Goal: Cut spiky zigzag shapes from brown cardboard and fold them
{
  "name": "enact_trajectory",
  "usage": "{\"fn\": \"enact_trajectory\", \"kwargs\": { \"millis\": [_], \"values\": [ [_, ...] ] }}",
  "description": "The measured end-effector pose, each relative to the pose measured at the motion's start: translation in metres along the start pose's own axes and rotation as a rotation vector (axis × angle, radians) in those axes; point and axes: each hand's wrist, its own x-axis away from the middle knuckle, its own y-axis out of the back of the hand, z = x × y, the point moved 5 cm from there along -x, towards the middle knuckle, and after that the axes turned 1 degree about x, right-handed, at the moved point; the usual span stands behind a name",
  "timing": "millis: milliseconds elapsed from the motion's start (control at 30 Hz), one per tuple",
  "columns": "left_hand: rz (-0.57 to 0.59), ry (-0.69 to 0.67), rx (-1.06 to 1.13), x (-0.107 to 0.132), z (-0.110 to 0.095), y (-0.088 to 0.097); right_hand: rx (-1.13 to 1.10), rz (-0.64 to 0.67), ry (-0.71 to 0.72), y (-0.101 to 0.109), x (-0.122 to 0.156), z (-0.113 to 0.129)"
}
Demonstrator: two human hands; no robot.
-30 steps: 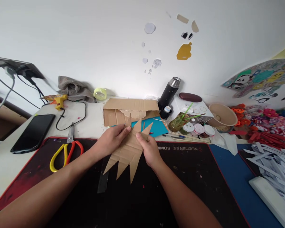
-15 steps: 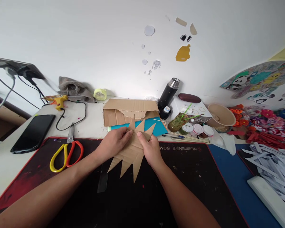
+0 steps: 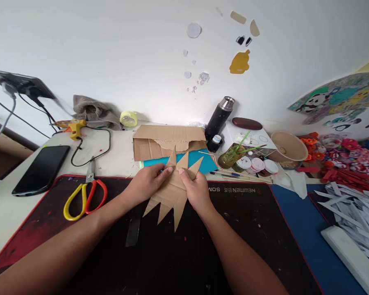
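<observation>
A brown cardboard cut-out with several long pointed spikes (image 3: 172,192) is held above the black desk mat (image 3: 264,229). My left hand (image 3: 146,184) grips its left side, thumb on top. On its right side my right hand (image 3: 197,190) pinches it, thumb pressing near the middle. Spikes point both away from me and towards me. A teal sheet (image 3: 207,164) and a folded cardboard box piece (image 3: 166,141) lie just behind the cut-out.
Yellow and red scissors (image 3: 84,196) lie on the mat's left, a black phone (image 3: 41,168) beyond them. A glue gun (image 3: 75,128), black flask (image 3: 218,119), jar of brushes (image 3: 232,155), paint pots (image 3: 258,166), paper bowl (image 3: 289,149) and white paper strips (image 3: 353,209) fill the back and right.
Both hands have moved the cut-out slightly away from me and a little to the right. The grip of both hands is the same.
</observation>
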Motion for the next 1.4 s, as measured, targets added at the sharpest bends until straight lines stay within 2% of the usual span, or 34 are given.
{"fn": "enact_trajectory", "kwargs": {
  "millis": [100,200,600,667,833,1167,1400],
  "values": [
    [0.077,-0.022,0.088,0.003,-0.005,0.003,-0.04,-0.035,0.028,0.008,-0.003,0.002],
    [0.099,-0.039,0.074,0.005,-0.009,0.003,-0.066,-0.063,0.062,0.013,-0.006,0.002],
    [-0.031,-0.087,-0.176,0.008,-0.005,-0.008,0.053,-0.171,0.048,0.01,-0.003,0.003],
    [-0.038,-0.069,-0.149,0.008,-0.004,-0.009,0.065,-0.165,0.054,0.01,-0.003,0.005],
    [0.055,0.005,0.131,0.004,-0.004,-0.006,0.034,-0.092,0.094,0.005,0.001,0.011],
    [0.106,-0.043,0.116,0.009,-0.004,-0.006,0.07,-0.075,0.076,0.006,0.003,0.01],
    [0.053,-0.079,-0.012,0.009,-0.009,-0.007,0.058,-0.112,0.074,0.006,0.001,0.008]
  ]
}}
